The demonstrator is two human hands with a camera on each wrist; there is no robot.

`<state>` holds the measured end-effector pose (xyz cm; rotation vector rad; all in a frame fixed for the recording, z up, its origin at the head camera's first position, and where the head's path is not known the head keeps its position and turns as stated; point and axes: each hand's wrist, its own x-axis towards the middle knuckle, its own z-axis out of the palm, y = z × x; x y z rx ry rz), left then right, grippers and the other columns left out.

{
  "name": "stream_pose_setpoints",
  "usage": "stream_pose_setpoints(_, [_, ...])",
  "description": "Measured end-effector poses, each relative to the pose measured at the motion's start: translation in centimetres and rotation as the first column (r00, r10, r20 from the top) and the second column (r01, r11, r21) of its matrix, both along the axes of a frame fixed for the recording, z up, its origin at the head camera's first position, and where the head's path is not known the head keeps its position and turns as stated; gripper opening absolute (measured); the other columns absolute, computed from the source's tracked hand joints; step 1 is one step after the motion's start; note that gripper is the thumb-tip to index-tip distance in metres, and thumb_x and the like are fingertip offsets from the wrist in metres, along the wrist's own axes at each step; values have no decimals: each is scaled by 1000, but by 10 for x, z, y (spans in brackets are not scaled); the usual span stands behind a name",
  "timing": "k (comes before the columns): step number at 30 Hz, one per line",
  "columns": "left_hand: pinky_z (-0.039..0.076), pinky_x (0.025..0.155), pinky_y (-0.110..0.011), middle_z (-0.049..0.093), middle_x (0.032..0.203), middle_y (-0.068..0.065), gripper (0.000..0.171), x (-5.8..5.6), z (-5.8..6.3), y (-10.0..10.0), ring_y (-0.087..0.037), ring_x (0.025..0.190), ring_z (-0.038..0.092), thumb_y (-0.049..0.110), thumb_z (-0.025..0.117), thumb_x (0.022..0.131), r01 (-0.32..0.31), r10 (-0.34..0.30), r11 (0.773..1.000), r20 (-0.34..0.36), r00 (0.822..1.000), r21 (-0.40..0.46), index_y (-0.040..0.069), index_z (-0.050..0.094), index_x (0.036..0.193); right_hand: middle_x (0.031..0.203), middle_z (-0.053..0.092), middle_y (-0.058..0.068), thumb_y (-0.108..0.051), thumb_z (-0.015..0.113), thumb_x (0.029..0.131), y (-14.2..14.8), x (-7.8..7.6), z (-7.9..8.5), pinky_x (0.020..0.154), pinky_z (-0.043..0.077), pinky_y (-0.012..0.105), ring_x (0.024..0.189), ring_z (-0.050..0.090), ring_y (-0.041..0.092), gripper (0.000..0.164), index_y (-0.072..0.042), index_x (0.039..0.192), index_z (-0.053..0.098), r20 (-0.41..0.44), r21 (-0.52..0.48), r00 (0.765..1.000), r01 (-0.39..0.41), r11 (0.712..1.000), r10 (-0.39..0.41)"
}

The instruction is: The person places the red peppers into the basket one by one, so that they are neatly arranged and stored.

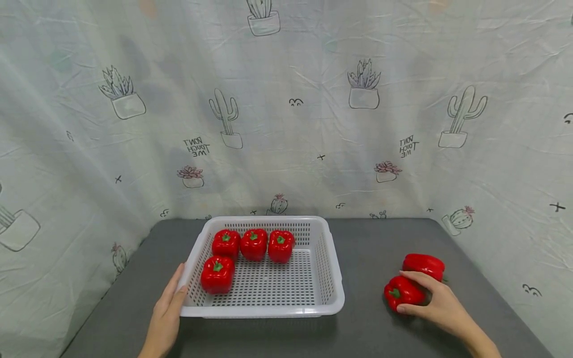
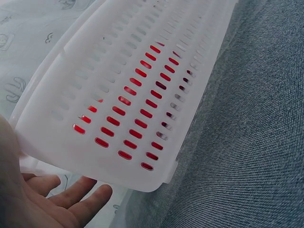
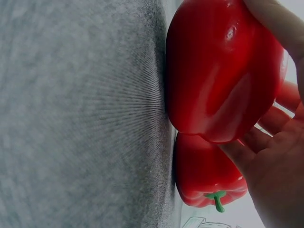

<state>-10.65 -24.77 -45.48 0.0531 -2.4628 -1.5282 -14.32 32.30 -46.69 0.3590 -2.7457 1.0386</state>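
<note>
A white plastic basket (image 1: 261,312) with slotted walls stands on the dark grey cloth. My left hand (image 1: 166,309) holds its left rim near the front corner, thumb at the rim and the other fingers outside. In the left wrist view, several fingers (image 2: 83,202) lie loosely beside the basket's corner. To the right, my right hand (image 1: 440,304) grips a red bell pepper (image 1: 406,293) between thumb and fingers; its green stem faces left. Right behind it a second red bell pepper (image 1: 423,265) lies on its side. In the right wrist view the held pepper (image 3: 213,71) appears low against the cloth.
Several red bell peppers stand in the basket with stems up: one at front left (image 1: 218,278) and a row along the back (image 1: 253,248). A pale curtain (image 1: 291,129) printed with potted cacti hangs behind and at both sides of the table (image 1: 367,243).
</note>
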Motion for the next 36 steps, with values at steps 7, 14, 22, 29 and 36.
stream_pose_setpoints(7, [23,101,-68,17,160,-17,57,1,-2,-1,-44,141,21,30,37,108,7,-7,1000,11,1000,4,17,15,159,123,61,9,-34,90,70,-1,0,-1,67,53,30,103,53,29,70,-11,129,62,-20,-4,1000,6,1000,-6])
stream_pose_setpoints(14, [24,101,-67,18,160,-16,57,2,-3,-2,-42,140,22,30,37,108,5,-5,1000,11,1000,0,19,15,159,123,60,14,-32,91,69,-1,-2,0,67,52,30,110,48,34,72,-7,130,61,-13,-28,999,30,999,-30])
stream_pose_setpoints(22, [25,101,-67,20,160,-16,57,3,-1,-1,-41,140,23,31,38,108,-6,6,1000,3,1000,1,19,17,159,122,61,11,-30,93,67,-2,-1,-1,66,52,28,108,47,30,72,-7,128,62,-70,-28,996,55,998,-56])
stream_pose_setpoints(29, [22,109,-56,20,160,-12,56,3,-1,0,-37,141,23,32,39,108,-9,9,1000,-6,1000,3,22,18,159,121,61,8,-35,93,66,-3,0,-1,72,52,26,102,45,2,73,-10,128,63,-121,-25,989,84,996,-87])
stream_pose_setpoints(36, [24,104,-65,19,160,-11,55,2,0,0,-37,141,23,31,38,108,-4,4,1000,-5,1000,12,23,18,159,122,60,10,-34,93,66,-5,1,2,75,50,19,98,47,-6,75,-9,130,62,-125,-54,987,90,994,-96])
